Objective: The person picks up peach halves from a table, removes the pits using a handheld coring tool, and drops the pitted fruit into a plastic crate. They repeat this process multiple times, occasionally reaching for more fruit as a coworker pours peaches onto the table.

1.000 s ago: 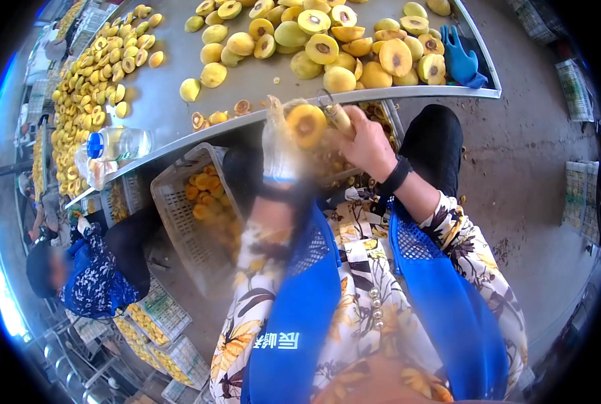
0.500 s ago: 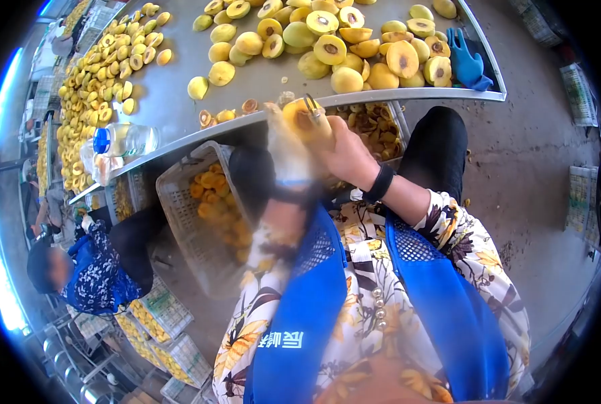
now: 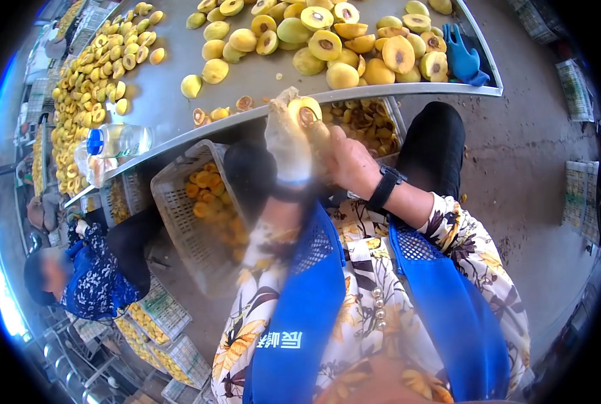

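Observation:
My left hand (image 3: 288, 141), in a whitish glove, is closed around a halved yellow peach (image 3: 305, 110) just past the table's near edge. The cut face, with a brown centre, is turned up. My bare right hand (image 3: 354, 161), wearing a black wristband, grips a pitting tool (image 3: 319, 137) by its pale handle. The tool's tip is at the brown middle of the peach half; motion blurs it. Below my left hand stands a white plastic crate (image 3: 196, 232) with orange peach halves. Under the table edge, behind my right hand, lie brownish pieces (image 3: 368, 121) in another crate.
Many peach halves (image 3: 324, 45) lie on the metal table (image 3: 172, 81), with a larger heap (image 3: 98, 101) at left. A blue glove (image 3: 463, 57) lies at the right corner. A blue-capped jar (image 3: 118, 140) stands near the edge. Another person (image 3: 95, 269) sits at left, near stacked crates.
The tool has shifted down and toward me relative to the peach half, and its metal tip shows less. More of the cut face shows. The whole view has shifted slightly.

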